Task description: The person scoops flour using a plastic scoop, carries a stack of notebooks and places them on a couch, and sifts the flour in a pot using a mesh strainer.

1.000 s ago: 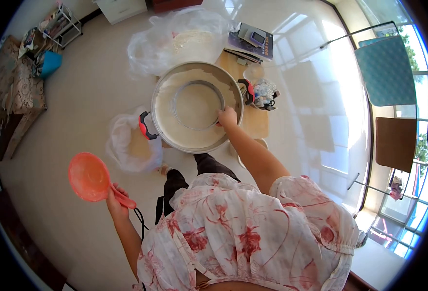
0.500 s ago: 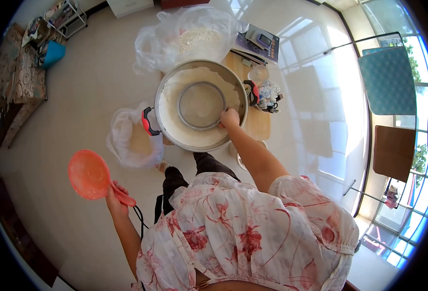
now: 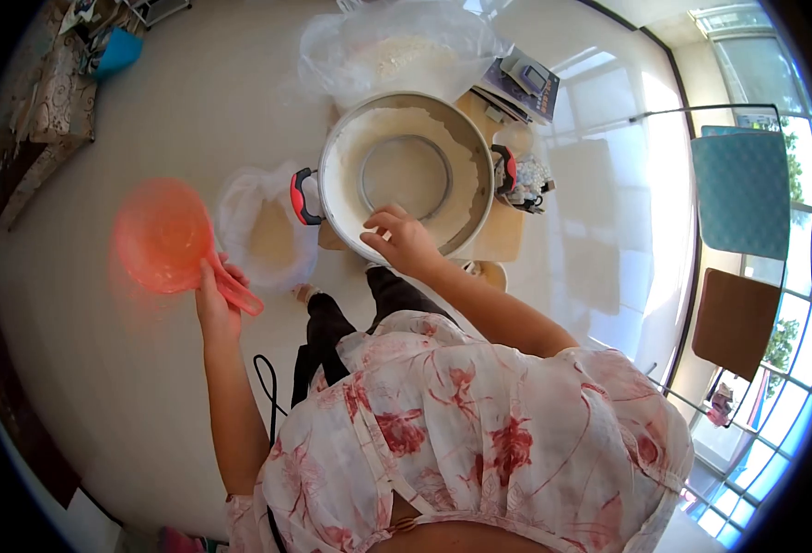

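Observation:
My left hand (image 3: 214, 293) is wrapped round the handle of a pink-orange plastic ladle (image 3: 168, 235), held out at the left. The ladle's bowl is blurred by motion. My right hand (image 3: 406, 244), fingers apart and holding nothing, hovers over the near side of a large metal pot (image 3: 473, 161) with red and black handles. Pale flour (image 3: 343, 175) coats the inside of the pot. A round sieve (image 3: 408, 173) lies in it, just beyond my right fingers. I cannot tell whether the fingertips touch anything.
A white plastic bag (image 3: 231, 207) of pale powder stands left of the pot. Behind the pot lies a bigger clear bag (image 3: 332, 60) with flour. Books (image 3: 539, 106) with a small scale, a clear cup (image 3: 514, 138) and a beaded holder (image 3: 527, 180) are on the right.
My right hand has let go of the sieve's edge and moved left, its fingers opening. The ladle in my left hand has swung up beside the white bag. The view has shifted slightly.

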`<state>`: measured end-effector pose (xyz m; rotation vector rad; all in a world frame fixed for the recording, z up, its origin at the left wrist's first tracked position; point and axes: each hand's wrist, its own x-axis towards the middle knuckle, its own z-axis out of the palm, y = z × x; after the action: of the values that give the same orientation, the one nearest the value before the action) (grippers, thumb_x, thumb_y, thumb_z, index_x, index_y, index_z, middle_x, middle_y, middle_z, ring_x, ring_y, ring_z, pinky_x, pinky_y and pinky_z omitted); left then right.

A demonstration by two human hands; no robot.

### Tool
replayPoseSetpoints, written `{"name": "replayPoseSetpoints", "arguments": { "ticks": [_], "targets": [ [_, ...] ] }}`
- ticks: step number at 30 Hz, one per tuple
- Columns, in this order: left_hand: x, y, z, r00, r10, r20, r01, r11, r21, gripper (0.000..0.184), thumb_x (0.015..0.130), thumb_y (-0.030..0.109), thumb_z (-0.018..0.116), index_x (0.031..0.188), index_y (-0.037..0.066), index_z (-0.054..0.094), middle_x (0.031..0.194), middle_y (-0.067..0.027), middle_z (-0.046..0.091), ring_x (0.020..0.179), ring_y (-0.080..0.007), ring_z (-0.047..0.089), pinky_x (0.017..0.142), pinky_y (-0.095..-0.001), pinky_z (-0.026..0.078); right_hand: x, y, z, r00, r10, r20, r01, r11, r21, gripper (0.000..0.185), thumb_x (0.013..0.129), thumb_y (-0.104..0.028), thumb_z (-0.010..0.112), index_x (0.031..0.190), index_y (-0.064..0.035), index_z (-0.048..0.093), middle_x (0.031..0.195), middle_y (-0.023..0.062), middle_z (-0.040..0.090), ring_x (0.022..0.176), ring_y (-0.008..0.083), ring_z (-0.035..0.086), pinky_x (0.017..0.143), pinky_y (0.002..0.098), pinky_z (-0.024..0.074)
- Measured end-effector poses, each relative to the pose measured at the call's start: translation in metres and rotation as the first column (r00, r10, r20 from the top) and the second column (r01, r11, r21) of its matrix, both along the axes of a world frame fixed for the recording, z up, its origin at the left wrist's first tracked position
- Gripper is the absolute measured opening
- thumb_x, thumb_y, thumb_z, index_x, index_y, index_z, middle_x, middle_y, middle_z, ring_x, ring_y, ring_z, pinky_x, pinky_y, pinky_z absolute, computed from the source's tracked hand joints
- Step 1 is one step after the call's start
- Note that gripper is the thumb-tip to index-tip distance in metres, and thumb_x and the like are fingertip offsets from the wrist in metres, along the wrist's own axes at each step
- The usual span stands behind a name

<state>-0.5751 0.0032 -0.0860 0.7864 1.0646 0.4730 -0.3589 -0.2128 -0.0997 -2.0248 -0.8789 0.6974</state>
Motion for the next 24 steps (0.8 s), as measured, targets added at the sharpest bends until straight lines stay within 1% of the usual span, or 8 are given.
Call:
{"name": "replayPoseSetpoints", "arguments": {
  "ticks": [6, 9, 12, 14, 18, 20, 22, 24],
  "targets": [
    [0.054, -0.039, -0.026, 0.979, -0.114, 0.168, 0.127, 0.99, -0.065, 0.048, 0.092, 0.048, 0.035, 0.103, 0.006, 0.054, 0.085, -0.0043, 0.059, 0.084, -0.0164, 0.056, 0.073, -0.0318, 0.043, -0.052, 0.076, 0.009, 0.8, 0.346, -0.49, -0.314, 0.938, 0.148, 0.049, 0.085, -0.023, 0.058, 0.123, 0.0021, 0.039, 0.103, 0.0147, 0.059, 0.089, 0.0215, 0.06, 0.079, 0.0327, 0.046],
    [0.048, -0.045, -0.044, 0.966, -0.221, 0.137, 0.249, 0.936, -0.247, 0.046, 0.092, 0.05, 0.035, 0.104, 0.009, 0.051, 0.096, -0.0034, 0.056, 0.087, -0.0165, 0.055, 0.081, -0.0364, 0.043, -0.061, 0.086, -0.005, 0.634, 0.165, -0.756, -0.156, 0.984, 0.084, 0.044, 0.086, -0.018, 0.056, 0.122, 0.0015, 0.038, 0.101, 0.0133, 0.058, 0.093, 0.0183, 0.057, 0.079, 0.0319, 0.0462],
    [0.04, -0.043, -0.052, 0.896, -0.381, 0.229, 0.43, 0.871, -0.238, 0.051, 0.09, 0.054, 0.034, 0.106, 0.009, 0.051, 0.094, -0.003, 0.056, 0.084, -0.0157, 0.055, 0.078, -0.0339, 0.044, -0.057, 0.079, -0.009, 0.548, 0.122, -0.828, -0.119, 0.991, 0.068, 0.026, 0.09, -0.014, 0.048, 0.113, -0.0035, 0.043, 0.084, 0.0048, 0.057, 0.066, 0.0114, 0.055, 0.058, 0.0241, 0.0456],
    [0.033, -0.045, -0.056, 0.763, -0.636, 0.12, 0.646, 0.758, -0.089, 0.055, 0.089, 0.057, 0.033, 0.107, 0.008, 0.052, 0.094, -0.0041, 0.057, 0.082, -0.015, 0.055, 0.075, -0.0309, 0.044, -0.051, 0.077, -0.011, 0.538, 0.1, -0.837, -0.147, 0.989, 0.023, 0.022, 0.089, -0.012, 0.045, 0.11, -0.0034, 0.044, 0.08, 0.0043, 0.056, 0.059, 0.0109, 0.053, 0.052, 0.0231, 0.0432],
    [0.004, -0.028, -0.037, 0.799, -0.557, -0.228, 0.585, 0.808, 0.076, 0.038, 0.09, 0.041, 0.047, 0.104, 0.006, 0.055, 0.092, -0.0053, 0.059, 0.078, -0.0132, 0.054, 0.073, -0.0272, 0.044, -0.04, 0.074, -0.016, 0.573, -0.024, -0.82, -0.123, 0.986, -0.115, 0.016, 0.087, -0.007, 0.04, 0.101, -0.0035, 0.047, 0.069, 0.0022, 0.05, 0.043, 0.0086, 0.043, 0.037, 0.0213, 0.0336],
    [-0.032, -0.007, -0.07, 0.857, -0.421, -0.298, 0.454, 0.889, 0.051, 0.034, 0.088, 0.031, 0.052, 0.107, 0.003, 0.054, 0.091, -0.0058, 0.059, 0.078, -0.0136, 0.054, 0.069, -0.0261, 0.045, -0.039, 0.076, -0.005, 0.568, -0.055, -0.822, -0.078, 0.99, -0.121, 0.014, 0.085, -0.006, 0.039, 0.096, -0.0042, 0.049, 0.065, 0.0016, 0.048, 0.041, 0.0079, 0.038, 0.035, 0.021, 0.0298],
    [-0.067, 0.016, -0.102, 0.848, -0.276, -0.452, 0.275, 0.959, -0.069, 0.039, 0.086, 0.031, 0.055, 0.11, 0.001, 0.053, 0.093, -0.0072, 0.06, 0.078, -0.0139, 0.054, 0.068, -0.0265, 0.045, -0.042, 0.079, -0.003, 0.686, -0.069, -0.724, -0.113, 0.973, -0.2, 0.01, 0.086, -0.009, 0.039, 0.083, -0.005, 0.048, 0.062, 0.001, 0.045, 0.047, 0.0085, 0.041, 0.043, 0.0227, 0.0335],
    [-0.09, 0.046, -0.14, 0.766, -0.282, -0.578, 0.316, 0.948, -0.044, 0.045, 0.083, 0.031, 0.058, 0.114, -0.001, 0.05, 0.101, -0.0106, 0.059, 0.085, -0.0164, 0.055, 0.073, -0.0285, 0.046, -0.055, 0.083, -0.014, 0.721, -0.056, -0.691, -0.107, 0.976, -0.191, 0.011, 0.087, -0.011, 0.041, 0.083, -0.0046, 0.049, 0.062, 0.0032, 0.048, 0.047, 0.0118, 0.044, 0.044, 0.0254, 0.0356]
  ]
}}
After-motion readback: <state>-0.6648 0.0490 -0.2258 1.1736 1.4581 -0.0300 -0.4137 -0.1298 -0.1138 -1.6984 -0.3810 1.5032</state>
